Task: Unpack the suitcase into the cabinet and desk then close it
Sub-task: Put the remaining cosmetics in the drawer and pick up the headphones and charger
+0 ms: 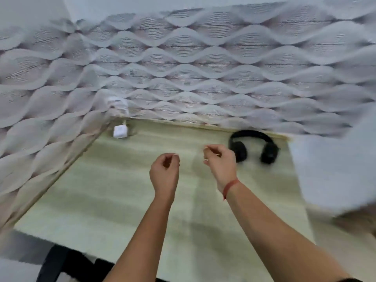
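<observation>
We record both hands raised just above the tabletop (122, 190), apart from each other and touching nothing on it. The left hand (165, 169) has its fingers loosely curled toward the thumb, and we see nothing in it. The right hand (220, 161), with a red thread (231, 185) at the wrist, is curled likewise and appears to hold nothing, though blur prevents ruling out some very thin item. The black headphones (251, 133) lie flat near the back edge, just beside the right hand and close to the patterned wall (183, 68). We judge they were put there as an unpacked item, out of the working area. A white charger cube (120, 131) sits in the back left corner, its lead running up to a wall socket (117, 102), presumably placed for reach of power. The suitcase and the cabinet are not in view. A pale blurred mass (335, 169) on the right cannot be identified.
</observation>
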